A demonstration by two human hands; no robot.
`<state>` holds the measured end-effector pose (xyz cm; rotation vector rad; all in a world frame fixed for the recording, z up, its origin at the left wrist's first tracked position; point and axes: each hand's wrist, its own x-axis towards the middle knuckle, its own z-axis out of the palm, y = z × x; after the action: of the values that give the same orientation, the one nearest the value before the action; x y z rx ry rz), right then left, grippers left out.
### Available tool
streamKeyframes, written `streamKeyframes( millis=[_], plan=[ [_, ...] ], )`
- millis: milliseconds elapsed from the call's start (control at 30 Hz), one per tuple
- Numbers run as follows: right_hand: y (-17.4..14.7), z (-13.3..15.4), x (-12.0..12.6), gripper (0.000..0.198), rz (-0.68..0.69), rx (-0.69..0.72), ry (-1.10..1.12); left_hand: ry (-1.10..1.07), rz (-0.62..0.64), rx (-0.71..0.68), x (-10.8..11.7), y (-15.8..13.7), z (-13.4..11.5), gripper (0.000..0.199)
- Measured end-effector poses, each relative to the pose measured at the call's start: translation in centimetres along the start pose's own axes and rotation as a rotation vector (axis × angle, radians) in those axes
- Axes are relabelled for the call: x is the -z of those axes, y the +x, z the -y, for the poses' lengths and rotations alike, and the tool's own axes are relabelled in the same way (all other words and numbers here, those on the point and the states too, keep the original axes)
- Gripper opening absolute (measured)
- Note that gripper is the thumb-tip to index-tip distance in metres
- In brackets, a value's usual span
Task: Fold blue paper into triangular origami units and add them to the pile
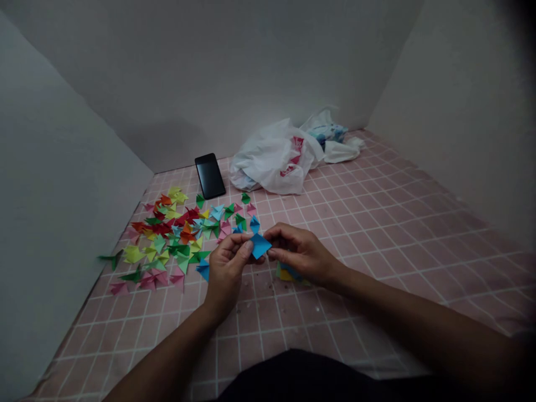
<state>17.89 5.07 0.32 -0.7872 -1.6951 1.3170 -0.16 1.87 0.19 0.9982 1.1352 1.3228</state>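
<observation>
A small folded piece of blue paper, roughly diamond-shaped, is held up between my two hands. My left hand pinches its left side, with the thumb lying on the front. At its right corner, the thumb and fingers of my right hand close on the edge. Just above it on the cloth lies another small blue folded paper. Beneath my right hand a stack of coloured paper shows yellow and blue edges, the rest hidden by the hand.
Several folded paper pieces in many colours spread over the left of the pink checked cloth. Behind them lies a black phone. White plastic bags rest against the back wall. Walls stand left, right and behind.
</observation>
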Motion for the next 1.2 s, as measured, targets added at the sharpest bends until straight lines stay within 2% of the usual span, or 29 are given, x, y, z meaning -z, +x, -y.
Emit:
streamKeyframes(
  millis=[267,433,733,1000,1200],
  plan=[
    [0.22,0.25,0.07,0.012,-0.023,-0.031,0.023,0.02,0.001,0.005,-0.08,-0.07,-0.05,0.022],
    [0.23,0.22,0.05,0.011,-0.023,-0.082,0.13,-0.058,0.05,0.042,-0.04,-0.14,0.08,0.023],
    [0.12,0.19,0.15,0.012,-0.059,-0.093,0.171,-0.121,0.156,0.026,-0.15,0.03,0.27,0.024],
    [0.01,-0.2,-0.18,0.011,-0.08,-0.075,0.168,-0.147,0.155,0.001,-0.16,0.08,0.55,0.02],
    [-0.05,-0.35,-0.44,0.014,-0.039,-0.067,0.178,-0.116,0.116,-0.024,-0.2,-0.01,0.25,0.017]
  ],
)
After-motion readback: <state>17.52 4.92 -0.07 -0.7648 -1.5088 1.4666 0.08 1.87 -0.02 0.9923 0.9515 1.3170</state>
